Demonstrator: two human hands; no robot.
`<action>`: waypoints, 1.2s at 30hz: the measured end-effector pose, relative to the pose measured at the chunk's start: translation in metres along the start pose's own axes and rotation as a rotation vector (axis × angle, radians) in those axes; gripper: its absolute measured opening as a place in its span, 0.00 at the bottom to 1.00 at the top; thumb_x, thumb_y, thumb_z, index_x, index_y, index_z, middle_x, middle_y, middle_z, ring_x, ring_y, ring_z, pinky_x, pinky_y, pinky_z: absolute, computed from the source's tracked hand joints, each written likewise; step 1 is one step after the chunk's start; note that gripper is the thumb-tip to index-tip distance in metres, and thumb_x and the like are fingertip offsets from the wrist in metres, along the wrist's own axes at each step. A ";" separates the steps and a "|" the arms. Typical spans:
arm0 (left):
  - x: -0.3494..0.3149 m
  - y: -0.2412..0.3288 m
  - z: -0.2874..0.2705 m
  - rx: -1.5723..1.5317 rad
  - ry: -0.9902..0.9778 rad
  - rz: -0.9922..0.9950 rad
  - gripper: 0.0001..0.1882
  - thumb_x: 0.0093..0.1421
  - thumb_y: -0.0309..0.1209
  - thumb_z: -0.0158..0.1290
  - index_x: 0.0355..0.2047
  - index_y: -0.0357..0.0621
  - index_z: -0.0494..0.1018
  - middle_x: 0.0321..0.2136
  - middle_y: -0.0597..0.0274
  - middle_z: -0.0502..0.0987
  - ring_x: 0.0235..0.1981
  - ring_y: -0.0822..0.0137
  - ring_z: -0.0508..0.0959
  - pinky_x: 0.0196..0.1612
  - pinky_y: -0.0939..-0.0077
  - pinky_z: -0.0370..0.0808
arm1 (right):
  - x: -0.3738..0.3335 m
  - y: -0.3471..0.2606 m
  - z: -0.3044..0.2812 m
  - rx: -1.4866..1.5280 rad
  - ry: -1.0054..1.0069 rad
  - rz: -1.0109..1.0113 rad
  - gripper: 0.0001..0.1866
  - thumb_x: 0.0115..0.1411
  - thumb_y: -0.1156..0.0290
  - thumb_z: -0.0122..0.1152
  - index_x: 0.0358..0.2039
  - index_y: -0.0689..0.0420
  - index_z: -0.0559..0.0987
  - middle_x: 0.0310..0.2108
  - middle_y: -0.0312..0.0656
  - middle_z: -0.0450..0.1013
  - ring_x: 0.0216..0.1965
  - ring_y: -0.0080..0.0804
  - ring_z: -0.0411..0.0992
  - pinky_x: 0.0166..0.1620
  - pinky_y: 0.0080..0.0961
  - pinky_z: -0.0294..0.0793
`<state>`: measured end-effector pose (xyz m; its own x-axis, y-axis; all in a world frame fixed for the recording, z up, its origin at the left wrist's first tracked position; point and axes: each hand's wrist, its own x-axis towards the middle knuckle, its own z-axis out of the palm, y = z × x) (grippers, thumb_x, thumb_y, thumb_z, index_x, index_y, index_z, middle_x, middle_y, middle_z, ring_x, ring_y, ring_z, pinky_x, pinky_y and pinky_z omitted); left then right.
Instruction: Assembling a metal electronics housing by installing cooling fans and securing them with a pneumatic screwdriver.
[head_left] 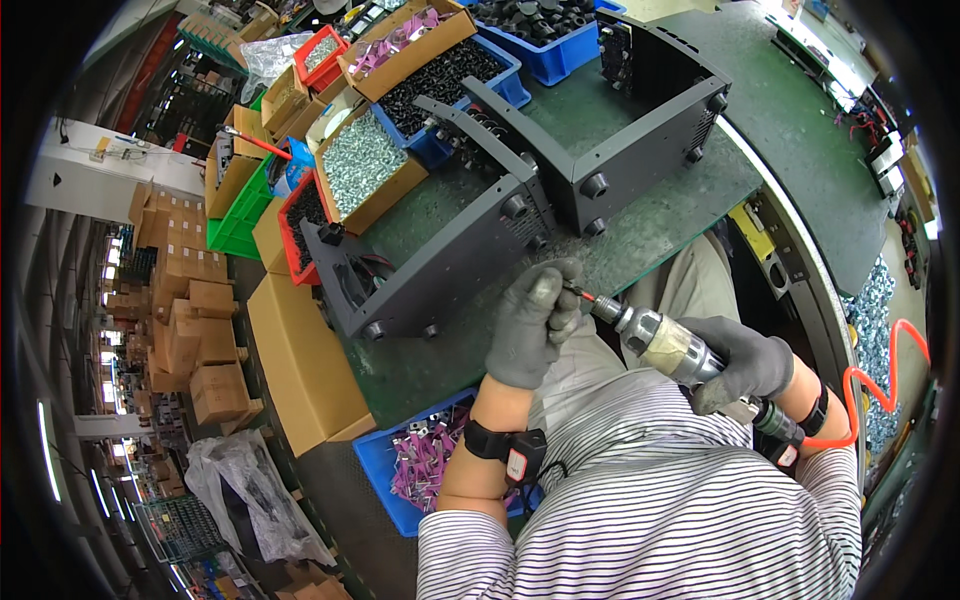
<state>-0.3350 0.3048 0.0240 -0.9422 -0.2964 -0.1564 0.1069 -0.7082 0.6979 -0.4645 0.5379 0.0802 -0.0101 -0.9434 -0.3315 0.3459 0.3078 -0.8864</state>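
Note:
My right hand point(745, 362), in a grey glove, is wrapped round a pneumatic screwdriver point(660, 340) with a silver body. Its red-collared bit points left toward my left hand point(530, 325). That hand, gloved too, is closed, fingertips pinched at the bit's tip; a small dark piece shows there, too small to name. Just beyond my left hand, a dark grey metal case point(455, 258) with round black feet lies on its side on the green work table point(425, 375). A second similar case point(640, 150) stands behind it to the right.
Boxes of silver screws point(362, 165) and a blue bin of small black parts point(440, 88) stand at the far left. A blue bin of purple-handled pieces point(420, 465) sits by my left forearm. An orange coiled air hose point(852, 395) runs off right from the screwdriver.

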 end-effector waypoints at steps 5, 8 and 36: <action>0.002 0.023 0.004 0.160 -0.002 0.051 0.14 0.64 0.37 0.54 0.44 0.39 0.76 0.22 0.71 0.73 0.17 0.82 0.61 0.20 0.88 0.58 | 0.008 -0.010 0.009 0.119 0.002 -0.080 0.41 0.44 0.60 0.77 0.54 0.67 0.67 0.32 0.35 0.71 0.31 0.20 0.69 0.35 0.18 0.71; 0.003 0.039 0.011 0.551 0.040 0.155 0.13 0.65 0.36 0.52 0.40 0.39 0.77 0.25 0.67 0.76 0.20 0.79 0.68 0.23 0.84 0.64 | 0.014 -0.017 0.011 -0.003 0.140 -0.112 0.41 0.44 0.60 0.75 0.54 0.67 0.67 0.30 0.33 0.69 0.28 0.19 0.67 0.34 0.17 0.70; 0.038 0.106 0.036 2.481 0.389 0.830 0.24 0.66 0.45 0.45 0.16 0.45 0.70 0.18 0.59 0.70 0.22 0.56 0.74 0.25 0.62 0.71 | 0.043 -0.029 0.018 0.150 0.232 -0.122 0.39 0.48 0.58 0.71 0.55 0.66 0.67 0.33 0.35 0.69 0.33 0.20 0.68 0.37 0.17 0.71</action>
<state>-0.3708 0.2420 0.1172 -0.8394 -0.2095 0.5015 -0.3624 0.9034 -0.2292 -0.4577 0.4862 0.0973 -0.2684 -0.9134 -0.3061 0.4635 0.1561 -0.8722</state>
